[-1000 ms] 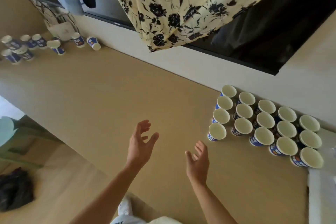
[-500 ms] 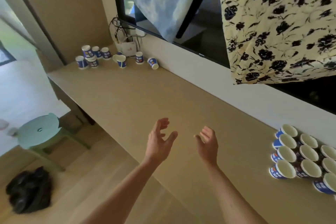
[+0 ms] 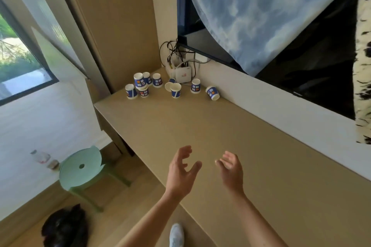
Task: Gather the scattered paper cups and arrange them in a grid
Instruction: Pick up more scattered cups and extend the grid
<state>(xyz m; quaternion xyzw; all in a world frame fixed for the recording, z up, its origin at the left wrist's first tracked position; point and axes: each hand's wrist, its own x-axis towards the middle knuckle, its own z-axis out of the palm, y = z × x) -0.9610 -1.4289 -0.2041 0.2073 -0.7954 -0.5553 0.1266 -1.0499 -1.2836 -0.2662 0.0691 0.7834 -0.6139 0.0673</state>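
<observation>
Several blue-and-white paper cups (image 3: 176, 90) are scattered in the far left corner of the long beige counter (image 3: 210, 126). Some stand upside down (image 3: 195, 86), one is stacked on others (image 3: 139, 80), one lies tipped on its side (image 3: 212, 92) near the wall. My left hand (image 3: 181, 172) and my right hand (image 3: 230, 170) hover over the counter's near part, both empty with fingers spread, well short of the cups. The arranged grid of cups is out of view.
A white box with tangled cables (image 3: 183, 74) sits in the corner behind the cups. A dark screen (image 3: 301, 62) draped with blue cloth (image 3: 261, 6) hangs above. A green stool (image 3: 82, 168), a black bag (image 3: 64, 226) and a bottle (image 3: 43, 157) are on the floor to the left.
My view has swung left along the counter: the grid of cups has slid out of sight on the right and the scattered cups have come closer. Both hands stay empty and open.
</observation>
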